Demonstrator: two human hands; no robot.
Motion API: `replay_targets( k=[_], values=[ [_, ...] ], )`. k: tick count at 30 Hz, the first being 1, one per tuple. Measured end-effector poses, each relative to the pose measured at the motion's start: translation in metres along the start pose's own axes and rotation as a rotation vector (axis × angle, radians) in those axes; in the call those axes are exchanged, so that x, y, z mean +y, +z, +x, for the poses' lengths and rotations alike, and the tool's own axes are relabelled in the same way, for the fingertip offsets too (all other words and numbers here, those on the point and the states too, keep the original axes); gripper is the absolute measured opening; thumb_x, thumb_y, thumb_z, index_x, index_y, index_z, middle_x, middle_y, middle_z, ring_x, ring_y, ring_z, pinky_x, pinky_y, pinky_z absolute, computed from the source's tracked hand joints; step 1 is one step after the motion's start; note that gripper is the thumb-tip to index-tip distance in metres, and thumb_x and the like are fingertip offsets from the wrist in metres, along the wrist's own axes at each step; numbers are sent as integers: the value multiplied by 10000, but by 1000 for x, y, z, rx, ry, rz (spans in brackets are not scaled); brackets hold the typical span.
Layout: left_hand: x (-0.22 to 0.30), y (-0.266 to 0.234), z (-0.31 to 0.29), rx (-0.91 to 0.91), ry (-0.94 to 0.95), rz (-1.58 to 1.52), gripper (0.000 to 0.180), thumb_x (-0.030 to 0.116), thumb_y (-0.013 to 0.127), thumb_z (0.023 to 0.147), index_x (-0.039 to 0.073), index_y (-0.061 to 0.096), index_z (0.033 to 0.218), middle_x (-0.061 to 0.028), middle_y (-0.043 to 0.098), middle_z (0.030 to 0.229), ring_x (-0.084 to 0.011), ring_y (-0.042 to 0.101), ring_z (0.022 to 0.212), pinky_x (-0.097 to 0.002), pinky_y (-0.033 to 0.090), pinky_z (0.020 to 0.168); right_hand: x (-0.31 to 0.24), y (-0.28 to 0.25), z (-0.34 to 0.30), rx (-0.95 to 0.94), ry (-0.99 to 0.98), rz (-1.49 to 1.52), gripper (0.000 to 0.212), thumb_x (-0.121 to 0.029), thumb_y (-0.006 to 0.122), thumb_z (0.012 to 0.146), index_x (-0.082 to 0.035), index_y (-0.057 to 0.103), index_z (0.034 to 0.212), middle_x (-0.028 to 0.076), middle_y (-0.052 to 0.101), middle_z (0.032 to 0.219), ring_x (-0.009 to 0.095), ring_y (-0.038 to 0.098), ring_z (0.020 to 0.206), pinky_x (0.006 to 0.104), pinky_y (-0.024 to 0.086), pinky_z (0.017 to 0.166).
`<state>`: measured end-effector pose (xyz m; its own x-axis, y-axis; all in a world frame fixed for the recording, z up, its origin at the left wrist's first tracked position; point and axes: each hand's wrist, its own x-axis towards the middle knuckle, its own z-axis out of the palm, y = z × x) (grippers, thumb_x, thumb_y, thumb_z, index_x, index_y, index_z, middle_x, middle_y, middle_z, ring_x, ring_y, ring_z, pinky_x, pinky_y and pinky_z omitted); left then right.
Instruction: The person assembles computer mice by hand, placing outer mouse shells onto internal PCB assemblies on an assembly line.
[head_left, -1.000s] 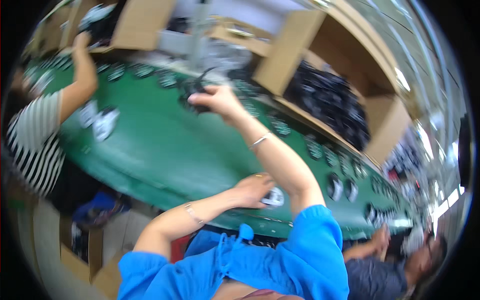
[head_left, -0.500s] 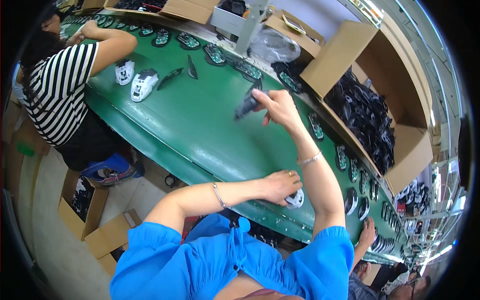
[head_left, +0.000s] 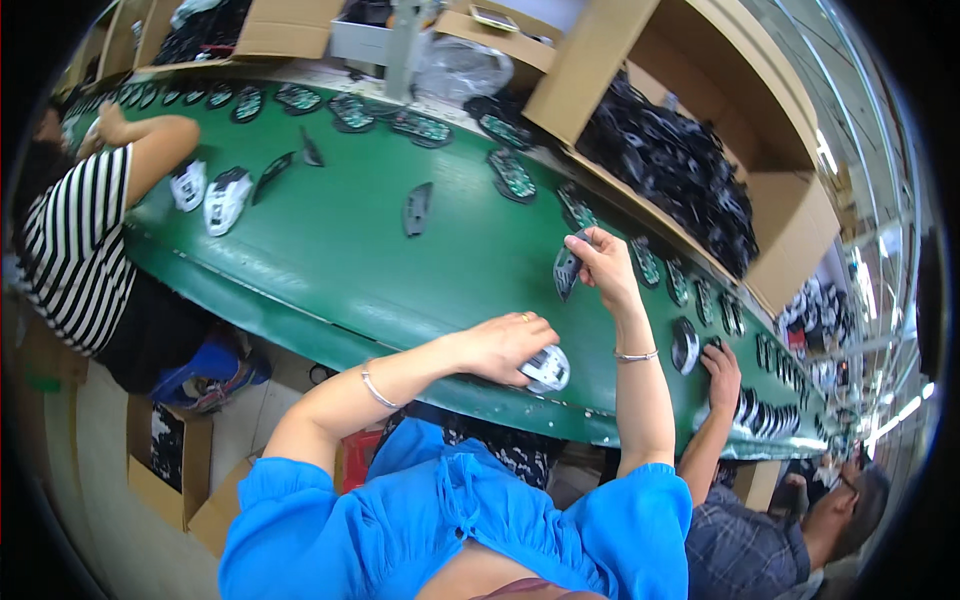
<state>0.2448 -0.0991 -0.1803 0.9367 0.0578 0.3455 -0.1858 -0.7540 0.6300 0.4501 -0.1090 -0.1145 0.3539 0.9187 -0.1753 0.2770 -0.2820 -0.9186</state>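
**Two hands, two shell parts at the near edge of the green surface**

While the left hand (head_left: 505, 345) lies flat with its fingers curled over a pale grey shell part (head_left: 547, 369) on the green surface (head_left: 330, 265), the right hand (head_left: 603, 262) is lifted beyond it and pinches a dark grey cover piece (head_left: 566, 270) by its edge, between thumb and fingertips. The pale part sits very near the surface's edge closest to the person, partly hidden under the left fingers.

Further out from the right hand, a row of dark parts with green boards (head_left: 515, 175) runs along the far side, and behind them an open cardboard box (head_left: 790, 250) is full of black pieces. Far to the left of the left hand, a loose dark cover (head_left: 416, 208) lies alone on the surface, and a co-worker in a striped shirt (head_left: 75, 240) has two white parts (head_left: 210, 195) before them. To the right, another person's hand (head_left: 722, 368) rests on the surface.

I judge two risks. The pinch on the cover is light, so it could slip and fall. The pale part is so close to the edge that a push from the left hand could send it off.
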Motion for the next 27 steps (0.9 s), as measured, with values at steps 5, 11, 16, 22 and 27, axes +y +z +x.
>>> replay_targets(
  k=[5,11,16,22,27],
  values=[
    [-2,-7,33,15,-135,-265,714,222,757,695,8,446,1302,-156,554,1020,-267,553,929,-352,469,835,47,-68,-46,271,-350,-90,130,-118,691,819,-23,626,879,39,664,782,95,618,663,213,478,563],
    [1,8,72,458,-545,-833,517,161,658,810,0,434,1247,-90,571,1098,-139,568,966,-272,472,845,109,-114,-126,187,-737,-634,290,-68,737,685,-74,670,967,97,643,1097,263,607,1033,347,503,867],
    [19,26,115,515,-641,-1015,446,207,581,869,-6,416,1224,-145,592,1063,-176,615,918,-311,509,836,125,-154,-134,423,-659,-613,269,-166,743,718,-63,671,955,91,674,954,250,640,892,367,496,775],
    [47,43,142,622,-712,-1164,345,190,598,872,41,435,1138,-78,589,914,-122,591,744,-279,530,636,120,-171,-100,411,-70,-507,235,-185,716,739,1,672,874,107,660,689,194,659,628,290,505,581],
    [57,45,131,673,-746,-1239,455,486,478,944,87,547,1152,-19,602,910,-87,576,765,-278,502,644,96,-165,-115,317,79,-108,183,-152,685,766,24,658,809,102,659,662,152,631,499,266,508,518]
  ],
)
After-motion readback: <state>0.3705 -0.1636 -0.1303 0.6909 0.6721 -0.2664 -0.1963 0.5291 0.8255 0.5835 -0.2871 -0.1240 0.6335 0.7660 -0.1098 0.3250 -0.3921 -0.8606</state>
